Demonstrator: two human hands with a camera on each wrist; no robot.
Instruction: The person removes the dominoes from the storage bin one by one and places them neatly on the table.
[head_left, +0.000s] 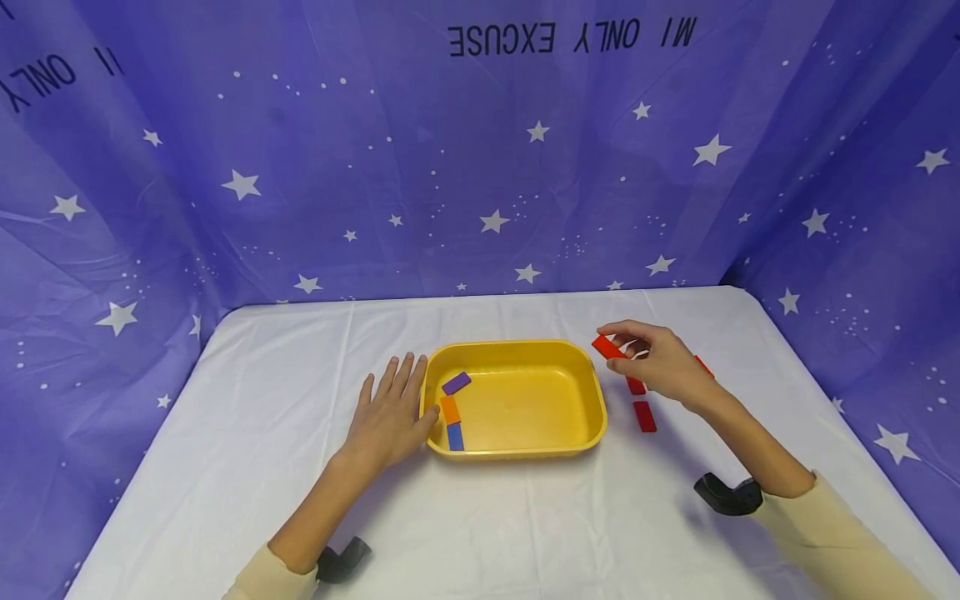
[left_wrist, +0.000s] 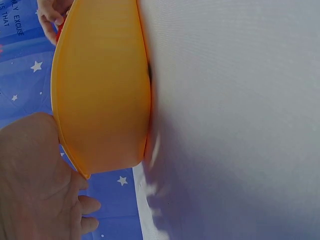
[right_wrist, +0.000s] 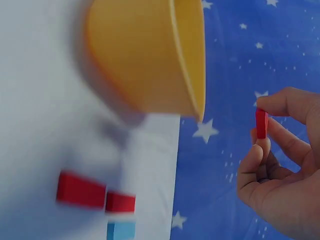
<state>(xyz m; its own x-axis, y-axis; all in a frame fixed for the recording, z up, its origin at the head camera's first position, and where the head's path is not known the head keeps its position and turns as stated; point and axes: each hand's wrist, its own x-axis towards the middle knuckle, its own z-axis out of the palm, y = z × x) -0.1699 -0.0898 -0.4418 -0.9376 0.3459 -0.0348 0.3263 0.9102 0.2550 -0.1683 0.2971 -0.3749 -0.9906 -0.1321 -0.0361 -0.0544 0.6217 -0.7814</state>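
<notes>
My right hand (head_left: 663, 362) pinches a red rectangular block (head_left: 608, 347) between thumb and fingers, raised just off the right end of a yellow plastic basin (head_left: 517, 454). In the right wrist view the held block (right_wrist: 261, 124) shows edge-on at the fingertips. Fingers extended, my left hand (head_left: 386, 421) rests against the basin's left rim, its thumb over the edge. Inside the basin, along the left side, lie a purple block (head_left: 456, 383), an orange block (head_left: 450, 409) and a blue block (head_left: 455, 437).
Right of the basin, a red block (head_left: 645, 417) lies on the white tablecloth (head_left: 525, 533), and another red block (head_left: 636, 386) lies behind it. A further red block (head_left: 703, 365) is partly hidden by the right hand. The right wrist view shows a light blue block (right_wrist: 121, 231).
</notes>
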